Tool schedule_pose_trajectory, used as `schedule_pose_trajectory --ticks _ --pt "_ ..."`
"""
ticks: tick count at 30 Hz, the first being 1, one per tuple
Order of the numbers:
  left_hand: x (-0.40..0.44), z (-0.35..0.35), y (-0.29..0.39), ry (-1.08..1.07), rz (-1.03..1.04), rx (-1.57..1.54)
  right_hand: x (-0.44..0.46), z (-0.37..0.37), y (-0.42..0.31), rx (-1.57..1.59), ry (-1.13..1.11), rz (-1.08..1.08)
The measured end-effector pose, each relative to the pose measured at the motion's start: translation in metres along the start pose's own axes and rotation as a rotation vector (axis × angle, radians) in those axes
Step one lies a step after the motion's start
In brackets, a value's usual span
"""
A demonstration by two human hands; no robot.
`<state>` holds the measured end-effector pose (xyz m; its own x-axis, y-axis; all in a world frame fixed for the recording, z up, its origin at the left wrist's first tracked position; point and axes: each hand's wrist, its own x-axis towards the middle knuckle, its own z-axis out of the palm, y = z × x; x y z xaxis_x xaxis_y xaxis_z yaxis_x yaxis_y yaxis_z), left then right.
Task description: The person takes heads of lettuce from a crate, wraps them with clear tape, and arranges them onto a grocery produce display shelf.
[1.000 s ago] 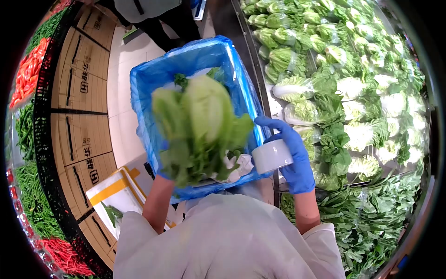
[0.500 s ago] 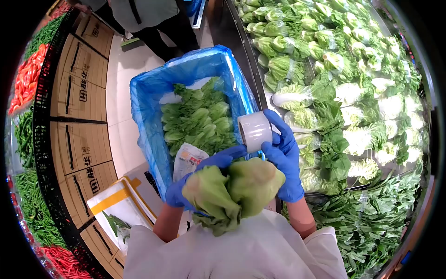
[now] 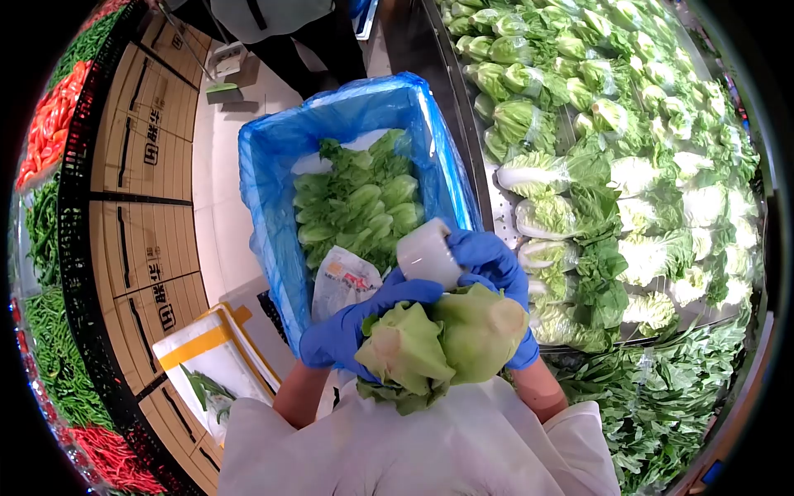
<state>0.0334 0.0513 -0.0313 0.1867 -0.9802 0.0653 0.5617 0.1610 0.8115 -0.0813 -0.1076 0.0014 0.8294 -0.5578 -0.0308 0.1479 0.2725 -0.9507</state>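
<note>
Two pale green lettuce heads point(image 3: 405, 343) lie side by side against my chest, stem ends up. My left hand point(image 3: 351, 326), in a blue glove, wraps round them from the left and its fingers reach over the top. In my gloved right hand point(image 3: 496, 264) is a roll of clear tape point(image 3: 428, 255), held just above the lettuce by its right edge. The lettuce covers part of both hands. Beyond them stands a crate lined with blue plastic point(image 3: 277, 190), with several leafy green heads point(image 3: 364, 207) and a printed white bag point(image 3: 343, 285) inside.
At right, a sloping display shelf holds rows of wrapped lettuce and cabbage point(image 3: 546, 217), with loose leafy greens point(image 3: 662, 405) nearer me. Cartons point(image 3: 145, 157) and peppers point(image 3: 54, 124) line the left. A person point(image 3: 306, 50) stands behind the crate, near a broom point(image 3: 223, 93). White foam boards point(image 3: 194, 364) lie lower left.
The tape roll and my right hand have moved left and closer to the lettuce. The lettuce and my left hand have shifted slightly right. A broom and dustpan now show at the back.
</note>
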Motion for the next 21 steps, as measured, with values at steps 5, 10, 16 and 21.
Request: schedule_pose_trajectory --ticks 5,10,16,21 --pt "-0.001 -0.001 0.000 -0.089 0.015 -0.052 0.010 -0.007 -0.019 -0.093 -0.052 -0.118" --pt "0.009 0.003 0.016 -0.316 0.077 0.065 0.041 -0.008 -0.069 -0.271 -0.073 -0.073" --pt "0.016 0.012 0.020 -0.331 0.118 0.276 0.066 0.008 -0.089 -0.764 -0.683 -0.136" --pt "0.024 0.005 0.033 -0.358 0.051 0.334 0.067 0.010 -0.077 -0.860 -0.662 -0.157"
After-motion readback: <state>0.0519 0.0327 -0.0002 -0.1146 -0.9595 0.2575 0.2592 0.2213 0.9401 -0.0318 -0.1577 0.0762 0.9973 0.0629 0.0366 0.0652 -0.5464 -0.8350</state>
